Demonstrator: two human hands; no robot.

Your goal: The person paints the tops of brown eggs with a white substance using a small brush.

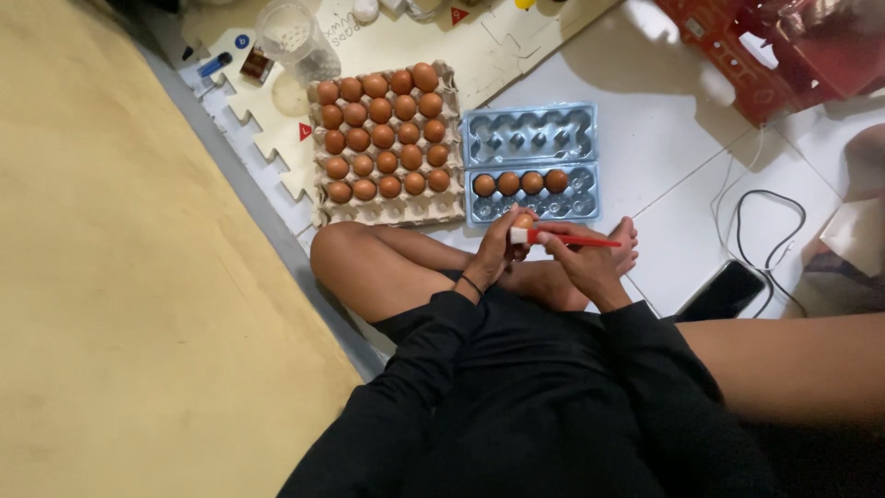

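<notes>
Grip: our left hand (496,251) is closed around a brown egg (524,220), only the top of which shows above the fingers; our right hand (573,256) is closed on a red-handled brush (564,239), held roughly level with its white head against the egg and its handle pointing right. Both hands meet over our crossed legs, just in front of the clear tray (530,162).

The clear tray is a hinged plastic egg box lying open on the white tiled floor (664,157). Its far half is unfilled; its near half carries four brown eggs (519,183) in a row along the back cells.

Just left of it, touching or nearly so, sits a cardboard tray (385,138) filled with brown eggs in five rows. This tray rests partly on a cream foam mat (277,129), whose edge is cut like puzzle pieces.

On the mat beyond stands a clear plastic cup (295,41). To the right lie a dark phone (725,290) and a black cable (765,240), near a red crate (765,55). A yellow surface (111,277) fills the left side.
</notes>
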